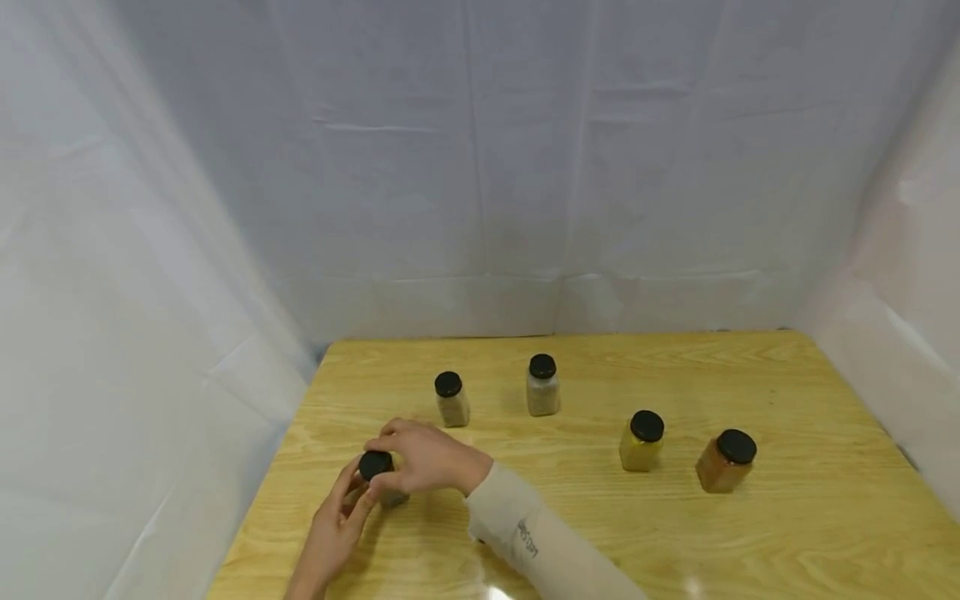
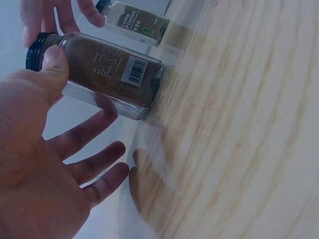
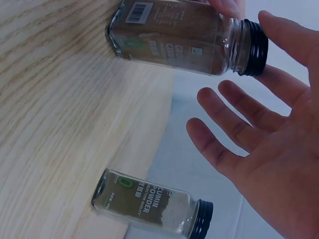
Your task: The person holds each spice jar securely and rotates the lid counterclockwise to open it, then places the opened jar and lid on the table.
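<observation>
A square glass spice jar (image 1: 393,499) of brown powder, with a black lid (image 3: 256,48), stands at the table's left side. My left hand (image 1: 333,532) holds its body between thumb and index finger, the other fingers spread apart in the left wrist view. From the right side, my right hand (image 1: 431,458) reaches over and pinches the lid with thumb and index finger; its other fingers (image 3: 219,139) stay extended. Part of the jar's label faces the right wrist camera, and a barcode shows. Just behind stands a jar labelled cumin powder (image 3: 149,201), partly filled and capped in black.
Farther back is a jar of pale contents (image 1: 542,396). On the right stand a yellow jar (image 1: 639,450) and a reddish-brown jar (image 1: 720,471), both black-lidded. White sheeting (image 1: 480,167) encloses the wooden table (image 1: 810,533) at the back and sides.
</observation>
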Available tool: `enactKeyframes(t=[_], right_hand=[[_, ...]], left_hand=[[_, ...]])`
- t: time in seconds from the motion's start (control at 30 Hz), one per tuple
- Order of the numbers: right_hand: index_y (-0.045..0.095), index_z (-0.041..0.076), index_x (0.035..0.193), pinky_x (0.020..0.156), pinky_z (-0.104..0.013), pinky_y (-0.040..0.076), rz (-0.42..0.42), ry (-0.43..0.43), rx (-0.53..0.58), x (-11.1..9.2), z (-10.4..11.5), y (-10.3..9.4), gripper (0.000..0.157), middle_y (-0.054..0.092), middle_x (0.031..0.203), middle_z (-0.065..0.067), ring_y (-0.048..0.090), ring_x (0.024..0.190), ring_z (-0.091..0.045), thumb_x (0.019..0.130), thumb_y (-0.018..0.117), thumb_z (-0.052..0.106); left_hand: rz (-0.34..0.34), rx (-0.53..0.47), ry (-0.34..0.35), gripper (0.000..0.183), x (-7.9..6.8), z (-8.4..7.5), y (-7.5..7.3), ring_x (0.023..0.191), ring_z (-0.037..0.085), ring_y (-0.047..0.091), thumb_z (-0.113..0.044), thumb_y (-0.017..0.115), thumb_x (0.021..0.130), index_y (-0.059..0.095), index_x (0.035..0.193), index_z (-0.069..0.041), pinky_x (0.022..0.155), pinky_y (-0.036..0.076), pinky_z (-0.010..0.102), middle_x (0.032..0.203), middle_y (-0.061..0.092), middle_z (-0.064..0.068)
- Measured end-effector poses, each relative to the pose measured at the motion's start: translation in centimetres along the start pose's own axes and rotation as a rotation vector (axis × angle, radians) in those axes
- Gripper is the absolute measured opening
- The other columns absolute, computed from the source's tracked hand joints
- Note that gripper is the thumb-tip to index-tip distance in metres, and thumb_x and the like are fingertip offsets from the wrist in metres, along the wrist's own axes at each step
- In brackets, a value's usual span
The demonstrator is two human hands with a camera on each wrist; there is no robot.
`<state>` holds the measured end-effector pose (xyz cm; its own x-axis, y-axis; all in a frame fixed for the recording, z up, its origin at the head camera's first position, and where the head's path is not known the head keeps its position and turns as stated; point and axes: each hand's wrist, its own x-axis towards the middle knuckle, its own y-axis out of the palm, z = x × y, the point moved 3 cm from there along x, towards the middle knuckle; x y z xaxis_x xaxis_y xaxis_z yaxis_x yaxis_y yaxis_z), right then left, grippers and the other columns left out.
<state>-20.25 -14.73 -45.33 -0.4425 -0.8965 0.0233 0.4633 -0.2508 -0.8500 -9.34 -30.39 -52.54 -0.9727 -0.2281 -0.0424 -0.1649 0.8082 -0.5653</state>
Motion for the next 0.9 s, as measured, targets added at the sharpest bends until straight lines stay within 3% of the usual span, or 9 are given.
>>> enactKeyframes(t=[0.17,0.3,0.53,0.7,0.9], right_hand=[[0.054,0.025,0.156,0.115,-0.041,0.047,-0.011,0.005,-0.057,0.13,0.03,0.12,0.06,0.058,0.151,-0.004,0.06,0.133,-0.017,0.102,0.067,0.048],[0.056,0.021,0.154,0.111,-0.038,0.05,-0.045,0.052,-0.04,0.1,-0.29,0.04,0.064,0.058,0.15,-0.004,0.061,0.132,-0.017,0.098,0.07,0.051],[0.069,0.016,0.134,0.108,-0.032,0.051,-0.09,0.041,-0.015,-0.14,-0.4,-0.46,0.047,0.062,0.141,-0.001,0.062,0.128,-0.015,0.098,0.074,0.046],[0.065,0.016,0.144,0.109,-0.034,0.051,-0.046,0.0,-0.043,-0.28,-0.2,-0.68,0.048,0.061,0.145,-0.003,0.061,0.129,-0.015,0.102,0.071,0.039],[0.056,0.02,0.154,0.105,-0.035,0.053,0.029,0.006,0.0,-0.19,0.16,-0.53,0.053,0.058,0.15,-0.006,0.064,0.125,-0.016,0.105,0.065,0.034]], left_hand=[[0.004,-0.001,0.001,0.059,-0.02,-0.13,0.08,0.136,0.044,0.057,-0.038,0.053,0.112,0.035,0.164,-0.019,0.093,0.055,0.043,0.151,0.056,0.026],[0.002,0.012,-0.014,0.06,-0.13,-0.25,-0.02,0.129,0.043,0.062,-0.039,0.053,0.112,0.034,0.164,-0.017,0.092,0.056,0.048,0.151,0.056,0.027],[0.003,0.013,-0.034,0.059,-0.07,-0.29,-0.21,0.115,0.035,0.067,-0.041,0.053,0.111,0.035,0.164,-0.021,0.089,0.056,0.049,0.151,0.056,0.026],[0.006,0.017,-0.013,0.059,-0.09,-0.28,-0.25,0.121,0.04,0.066,-0.038,0.053,0.112,0.035,0.164,-0.018,0.089,0.056,0.051,0.151,0.056,0.029],[0.002,0.016,-0.008,0.059,-0.03,-0.07,-0.07,0.133,0.045,0.059,-0.039,0.053,0.112,0.035,0.164,-0.018,0.092,0.056,0.048,0.152,0.055,0.028]])
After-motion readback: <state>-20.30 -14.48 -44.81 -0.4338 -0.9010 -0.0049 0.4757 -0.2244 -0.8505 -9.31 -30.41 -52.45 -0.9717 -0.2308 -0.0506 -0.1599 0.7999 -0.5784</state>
